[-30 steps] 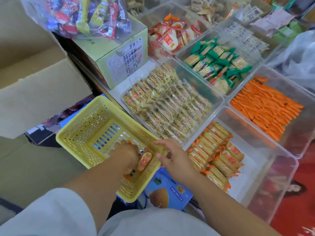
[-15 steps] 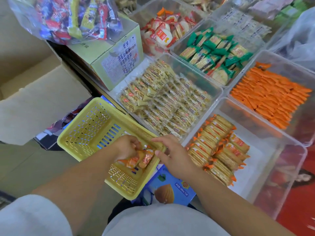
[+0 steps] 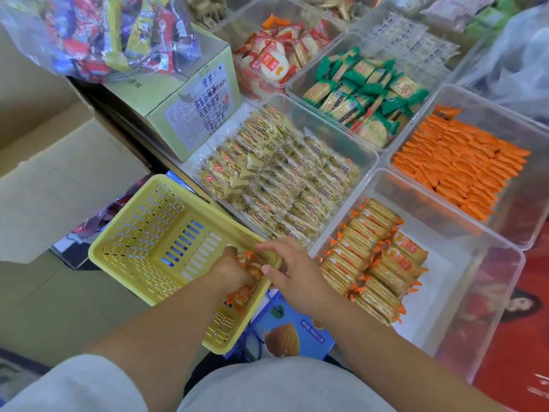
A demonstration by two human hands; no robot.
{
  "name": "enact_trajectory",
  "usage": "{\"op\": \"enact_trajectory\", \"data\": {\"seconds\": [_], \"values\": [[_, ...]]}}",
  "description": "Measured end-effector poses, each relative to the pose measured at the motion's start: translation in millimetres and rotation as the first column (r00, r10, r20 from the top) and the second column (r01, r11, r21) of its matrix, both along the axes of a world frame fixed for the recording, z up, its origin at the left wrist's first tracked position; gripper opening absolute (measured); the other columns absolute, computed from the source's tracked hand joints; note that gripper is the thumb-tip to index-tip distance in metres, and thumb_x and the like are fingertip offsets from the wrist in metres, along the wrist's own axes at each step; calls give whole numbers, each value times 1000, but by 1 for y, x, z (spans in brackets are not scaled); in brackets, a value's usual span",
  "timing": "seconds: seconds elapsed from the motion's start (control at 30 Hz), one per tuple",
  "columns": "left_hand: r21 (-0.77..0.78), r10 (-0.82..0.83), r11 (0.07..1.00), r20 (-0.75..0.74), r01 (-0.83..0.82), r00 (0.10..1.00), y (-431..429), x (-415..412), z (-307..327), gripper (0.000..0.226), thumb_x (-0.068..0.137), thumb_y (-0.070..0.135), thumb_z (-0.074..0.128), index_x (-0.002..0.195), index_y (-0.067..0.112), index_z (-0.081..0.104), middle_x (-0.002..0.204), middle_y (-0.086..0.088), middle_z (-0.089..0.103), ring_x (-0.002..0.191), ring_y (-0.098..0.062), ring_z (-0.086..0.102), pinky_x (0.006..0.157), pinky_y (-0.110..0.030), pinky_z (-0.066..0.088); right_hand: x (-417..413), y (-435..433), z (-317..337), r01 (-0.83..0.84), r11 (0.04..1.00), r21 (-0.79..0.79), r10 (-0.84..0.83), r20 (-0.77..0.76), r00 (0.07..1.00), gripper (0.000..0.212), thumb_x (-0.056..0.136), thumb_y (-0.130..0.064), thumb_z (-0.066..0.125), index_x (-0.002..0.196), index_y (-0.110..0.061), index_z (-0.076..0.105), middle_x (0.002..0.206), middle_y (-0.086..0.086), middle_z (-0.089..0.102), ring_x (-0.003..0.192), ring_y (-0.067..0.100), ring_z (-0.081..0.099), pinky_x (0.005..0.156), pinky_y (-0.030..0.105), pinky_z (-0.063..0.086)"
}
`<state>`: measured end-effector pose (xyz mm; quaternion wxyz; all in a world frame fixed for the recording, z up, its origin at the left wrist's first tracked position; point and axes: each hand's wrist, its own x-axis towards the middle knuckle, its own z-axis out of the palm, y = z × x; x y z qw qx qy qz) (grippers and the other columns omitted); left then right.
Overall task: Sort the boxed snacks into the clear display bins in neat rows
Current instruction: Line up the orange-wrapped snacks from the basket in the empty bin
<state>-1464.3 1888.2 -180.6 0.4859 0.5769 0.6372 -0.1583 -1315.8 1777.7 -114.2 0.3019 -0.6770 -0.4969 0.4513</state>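
Left hand (image 3: 234, 269) inside one yellow basket (image 3: 133, 251) of slotted plastic, fingers curled round small bunch of orange-wrapped snack packs (image 3: 242, 295), exact count unclear. Right hand (image 3: 297, 272) at basket rim, fingers fairly straight, holding nothing. Just beside: rectangular clear plastic bin (image 3: 445, 292) with two rough rows of crinkly orange-edged cracker packs (image 3: 371, 263)

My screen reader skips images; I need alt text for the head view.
A person's left hand grips orange-wrapped cracker packets inside a yellow perforated plastic basket, right hand at its rim. Beside it, a clear plastic bin holds rows of matching packets.
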Motion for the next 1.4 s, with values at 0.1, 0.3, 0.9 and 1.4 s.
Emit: {"op": "enact_trajectory", "data": {"seconds": [0.1,0.3,0.9,1.4], "values": [[-4,3,1000,-8,-3,1000,4,1,0,104,69,12,87,154,19,28,124,-12,61,104,-32,66,87,-46,60,0,0,1,3,1000,-5,-3,-6,1000,35,101,-27,59,133,-39,56,127,-13,43,79,10,59,84,34,54],[-141,46,989,-14,-47,999,6,-6,16,107,71,15,87,157,24,23,105,-9,57,78,-27,72,48,-32,57,0,0,1,-1,1000,5,1,-5,1000,34,101,-28,59,132,-41,56,128,-16,43,80,-12,48,78,5,36],[-309,481,865,736,-396,477,-45,-19,167,46,69,13,81,114,13,72,106,-23,75,88,-34,75,66,-41,61,-15,-11,62,125,992,9,-110,-416,903,44,80,-61,71,117,-39,63,109,-10,71,97,10,69,86,39,59],[-291,427,904,629,-313,650,-80,115,144,42,101,54,50,138,35,56,126,-2,71,114,-22,70,100,-53,53,46,-49,49,543,837,71,-515,-233,825,39,90,-68,47,126,-50,46,115,-21,64,108,-2,61,94,33,50]]}}
